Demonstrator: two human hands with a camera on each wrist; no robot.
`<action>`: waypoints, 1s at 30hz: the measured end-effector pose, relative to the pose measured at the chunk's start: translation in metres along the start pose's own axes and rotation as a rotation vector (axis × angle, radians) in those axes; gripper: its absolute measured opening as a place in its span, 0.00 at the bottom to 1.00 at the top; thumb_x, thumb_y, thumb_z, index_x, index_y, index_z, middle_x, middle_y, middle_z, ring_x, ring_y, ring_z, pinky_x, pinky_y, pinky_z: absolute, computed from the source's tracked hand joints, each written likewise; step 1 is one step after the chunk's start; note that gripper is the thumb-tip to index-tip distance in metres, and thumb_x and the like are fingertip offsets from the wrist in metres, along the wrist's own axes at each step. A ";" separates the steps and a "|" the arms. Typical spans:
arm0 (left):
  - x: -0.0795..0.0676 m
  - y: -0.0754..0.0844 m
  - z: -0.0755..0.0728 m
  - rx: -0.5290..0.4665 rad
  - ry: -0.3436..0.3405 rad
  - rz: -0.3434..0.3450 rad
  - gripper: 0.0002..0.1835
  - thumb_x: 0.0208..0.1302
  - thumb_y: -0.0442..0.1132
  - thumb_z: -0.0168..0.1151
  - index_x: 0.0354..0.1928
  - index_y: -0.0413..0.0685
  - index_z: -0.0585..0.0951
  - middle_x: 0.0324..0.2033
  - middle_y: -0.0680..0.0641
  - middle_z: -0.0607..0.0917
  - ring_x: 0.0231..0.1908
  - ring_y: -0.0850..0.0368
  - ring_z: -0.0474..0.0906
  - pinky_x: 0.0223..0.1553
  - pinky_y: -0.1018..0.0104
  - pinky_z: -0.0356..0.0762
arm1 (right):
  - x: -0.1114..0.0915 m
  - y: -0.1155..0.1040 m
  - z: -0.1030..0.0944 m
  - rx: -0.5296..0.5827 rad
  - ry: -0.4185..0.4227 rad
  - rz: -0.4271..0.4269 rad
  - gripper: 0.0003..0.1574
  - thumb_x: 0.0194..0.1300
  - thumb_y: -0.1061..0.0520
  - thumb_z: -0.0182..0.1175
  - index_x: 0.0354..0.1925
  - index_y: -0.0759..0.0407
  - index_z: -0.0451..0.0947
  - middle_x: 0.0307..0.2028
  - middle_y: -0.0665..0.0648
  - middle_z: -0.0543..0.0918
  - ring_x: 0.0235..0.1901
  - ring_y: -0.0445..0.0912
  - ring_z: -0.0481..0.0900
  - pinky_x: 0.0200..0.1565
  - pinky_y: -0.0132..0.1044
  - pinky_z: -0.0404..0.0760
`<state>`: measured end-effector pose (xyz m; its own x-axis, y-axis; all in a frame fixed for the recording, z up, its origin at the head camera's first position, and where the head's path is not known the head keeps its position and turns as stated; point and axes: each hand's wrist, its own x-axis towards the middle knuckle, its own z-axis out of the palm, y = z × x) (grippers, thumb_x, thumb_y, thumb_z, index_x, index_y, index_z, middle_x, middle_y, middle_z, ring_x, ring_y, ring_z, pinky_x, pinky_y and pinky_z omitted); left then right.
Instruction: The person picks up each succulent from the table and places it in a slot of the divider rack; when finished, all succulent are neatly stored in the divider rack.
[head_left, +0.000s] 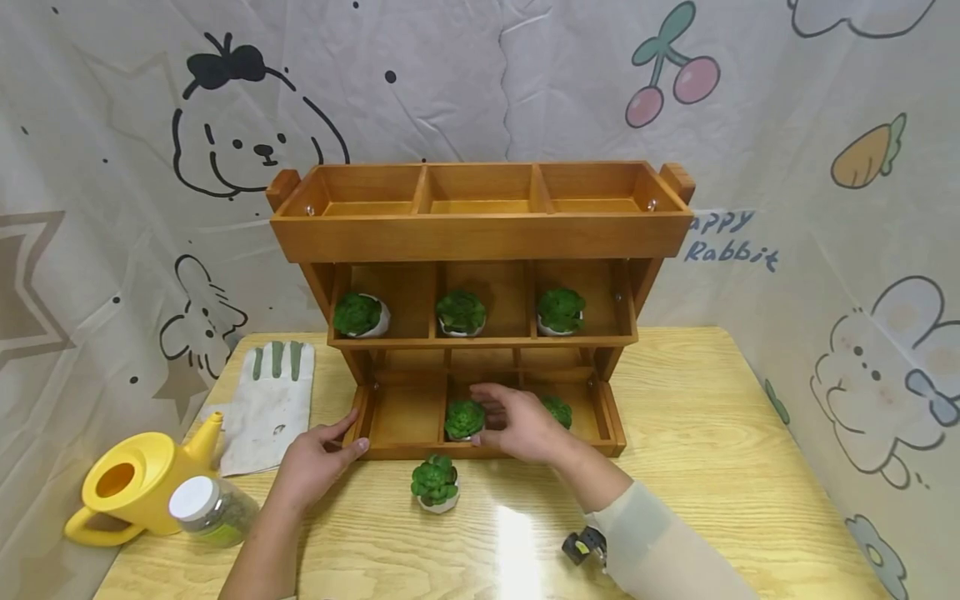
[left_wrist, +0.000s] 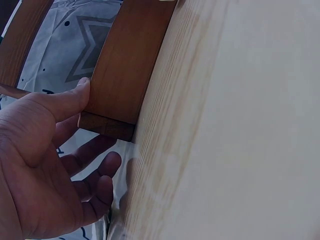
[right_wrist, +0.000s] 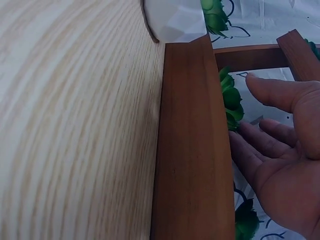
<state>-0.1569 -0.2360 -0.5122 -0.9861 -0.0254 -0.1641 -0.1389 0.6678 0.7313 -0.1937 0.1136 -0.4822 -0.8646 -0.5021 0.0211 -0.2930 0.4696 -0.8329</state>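
A tiered wooden planter shelf (head_left: 480,239) stands on the table. My left hand (head_left: 311,467) holds its bottom-left corner, the thumb on the front board (left_wrist: 125,65) and the fingers round the end. In the bottom tier's middle compartment sits a potted succulent (head_left: 465,418). Around its right side is my right hand (head_left: 521,423), thumb and fingers spread apart; the right wrist view shows the fingertips right at the green leaves (right_wrist: 231,100). Partly hidden behind that hand, another succulent (head_left: 557,411) occupies the right compartment. A third succulent (head_left: 435,483) in a white pot stands on the table before the shelf.
Three potted succulents, one of them at the left (head_left: 362,316), fill the middle tier. To the left lie a pair of gloves (head_left: 273,408), a yellow watering can (head_left: 142,479) and a white-lidded jar (head_left: 217,510). A small black object (head_left: 583,546) is beside the right sleeve.
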 end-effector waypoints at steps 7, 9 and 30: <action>0.000 0.000 0.001 0.000 0.002 0.006 0.33 0.69 0.53 0.71 0.73 0.56 0.75 0.59 0.39 0.83 0.43 0.52 0.80 0.41 0.58 0.77 | -0.005 -0.002 -0.004 0.000 0.014 -0.015 0.44 0.63 0.60 0.75 0.73 0.61 0.70 0.65 0.64 0.79 0.60 0.57 0.81 0.60 0.49 0.79; 0.000 0.000 0.001 0.003 0.003 0.008 0.33 0.69 0.53 0.70 0.73 0.56 0.75 0.59 0.38 0.83 0.43 0.52 0.80 0.41 0.58 0.77 | -0.007 -0.003 -0.005 -0.002 0.015 -0.015 0.43 0.63 0.61 0.75 0.73 0.61 0.70 0.65 0.63 0.79 0.60 0.56 0.81 0.60 0.48 0.79; 0.000 -0.001 0.000 0.005 0.005 0.008 0.33 0.68 0.53 0.71 0.73 0.56 0.75 0.58 0.37 0.83 0.43 0.52 0.81 0.41 0.58 0.77 | -0.023 -0.005 0.002 0.046 0.013 -0.049 0.42 0.63 0.59 0.75 0.71 0.64 0.71 0.59 0.59 0.82 0.53 0.49 0.83 0.54 0.39 0.82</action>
<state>-0.1569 -0.2364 -0.5130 -0.9876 -0.0236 -0.1551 -0.1306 0.6719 0.7291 -0.1713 0.1216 -0.4799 -0.8547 -0.5144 0.0696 -0.3166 0.4105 -0.8551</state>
